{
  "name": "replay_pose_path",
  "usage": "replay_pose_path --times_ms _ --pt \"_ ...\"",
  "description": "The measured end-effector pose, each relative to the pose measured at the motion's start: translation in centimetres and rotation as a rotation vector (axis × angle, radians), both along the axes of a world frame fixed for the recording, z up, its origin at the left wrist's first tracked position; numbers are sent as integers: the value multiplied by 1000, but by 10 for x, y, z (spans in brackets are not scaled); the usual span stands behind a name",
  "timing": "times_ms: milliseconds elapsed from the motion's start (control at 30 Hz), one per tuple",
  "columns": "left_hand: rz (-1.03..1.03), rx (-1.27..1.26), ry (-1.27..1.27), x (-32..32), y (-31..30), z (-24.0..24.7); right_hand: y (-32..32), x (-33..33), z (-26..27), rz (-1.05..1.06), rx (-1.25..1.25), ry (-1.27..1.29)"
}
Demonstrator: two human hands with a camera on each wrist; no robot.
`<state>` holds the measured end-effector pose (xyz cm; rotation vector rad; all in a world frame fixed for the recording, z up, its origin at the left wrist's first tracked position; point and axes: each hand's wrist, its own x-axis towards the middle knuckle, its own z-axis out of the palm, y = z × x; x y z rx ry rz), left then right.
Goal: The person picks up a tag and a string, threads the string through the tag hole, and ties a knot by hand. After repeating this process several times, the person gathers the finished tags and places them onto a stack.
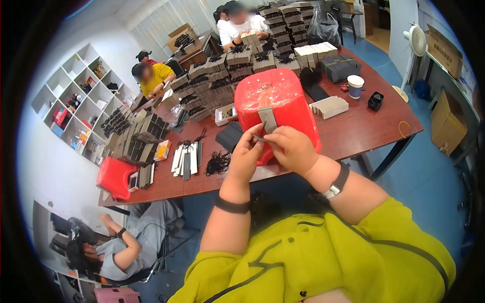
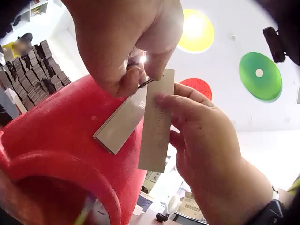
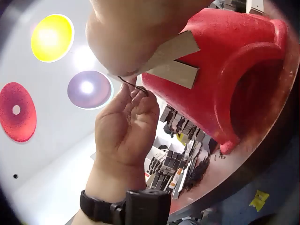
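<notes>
Both hands meet in front of a red plastic stool (image 1: pixel 303 103) that stands on the table. My left hand (image 1: pixel 245 154) pinches a thin dark cord (image 3: pixel 135 86) between thumb and fingertips. My right hand (image 1: pixel 290 149) pinches a flat grey cardboard tag (image 2: pixel 157 126), thumb on its face, with the cord at the tag's upper end in the left wrist view. A second grey tag (image 2: pixel 119 126), with pale lettering, lies against the stool behind the held one. The fingers partly hide where cord and tag meet.
Stacks of bundled grey tags (image 1: pixel 207 83) line the far side. Black cords (image 1: pixel 218 163) and white and dark strips (image 1: pixel 186 159) lie to the left, near another red stool (image 1: pixel 115 178). A paper cup (image 1: pixel 355 87) stands at right. Other people sit around the table.
</notes>
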<state>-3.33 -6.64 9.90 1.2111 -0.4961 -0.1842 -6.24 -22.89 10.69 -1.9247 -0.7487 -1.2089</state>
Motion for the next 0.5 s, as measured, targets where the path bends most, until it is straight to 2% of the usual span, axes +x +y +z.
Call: replay_pose_path --times_ms 67,133,167,200,267,300,400,500 --pt "-22 86 -22 1 5 2 2 -6 0 19 -55 -4" --pt "-44 169 -46 2 11 6 1 -15 5 268 137 583" --pt "-70 149 0 1 15 9 2 2 -14 382 377 642" --pt "-96 130 49 1 19 10 1 7 -8 381 377 644" --pt "-80 195 17 0 22 8 5 13 8 609 799 913" --pt "-83 217 21 0 21 11 8 15 13 642 881 936" --pt "-37 228 37 -6 13 18 5 16 23 650 875 1025" --pt "3 190 40 -7 10 16 5 17 18 683 939 1004"
